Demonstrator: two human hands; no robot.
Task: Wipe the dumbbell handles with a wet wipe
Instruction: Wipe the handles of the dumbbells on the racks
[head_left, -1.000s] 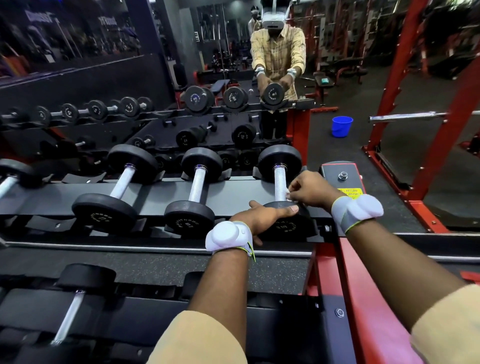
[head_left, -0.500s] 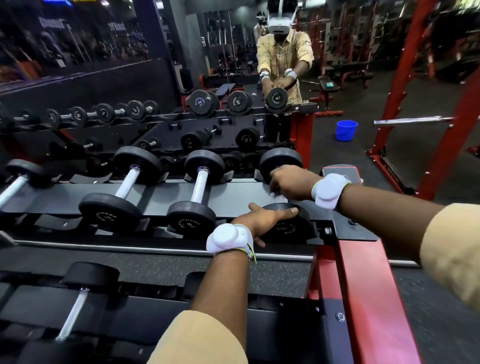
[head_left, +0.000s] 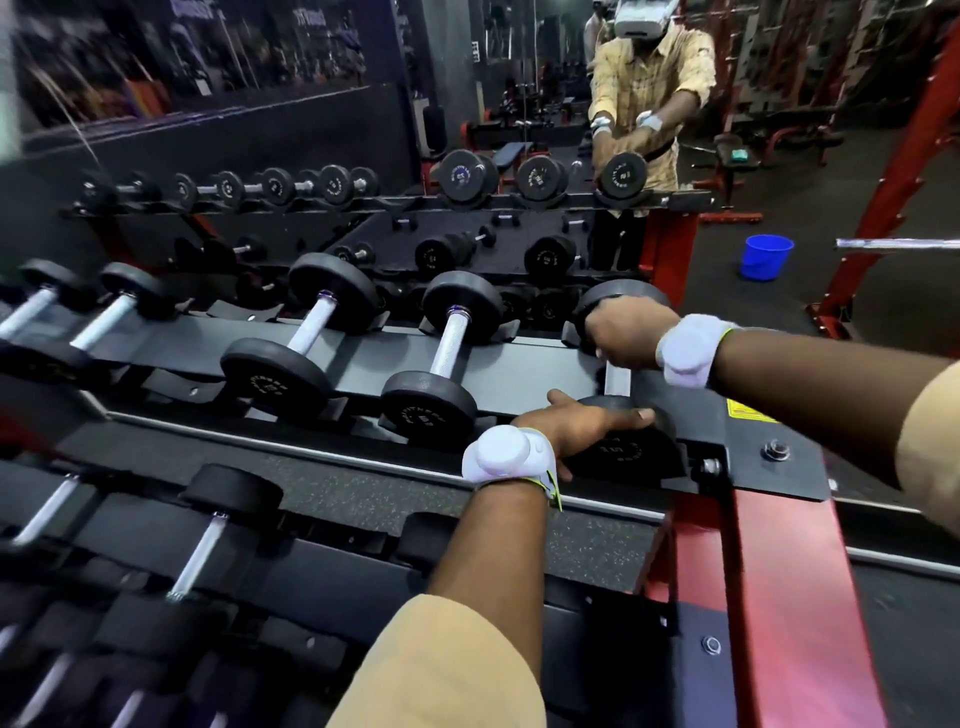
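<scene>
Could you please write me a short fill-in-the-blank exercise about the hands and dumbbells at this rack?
1. The right hand is curled round the handle of the rightmost dumbbell, close to its ____ head.
2. The left hand rests on that dumbbell's ____ head.
3. The bucket on the floor is ____ in colour.

Missing words: far; near; blue.

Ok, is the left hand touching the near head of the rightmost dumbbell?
Touching. The head view shows the left hand lying over the top of the rightmost dumbbell's near head, thumb flat on its black rim, no gap.
</scene>
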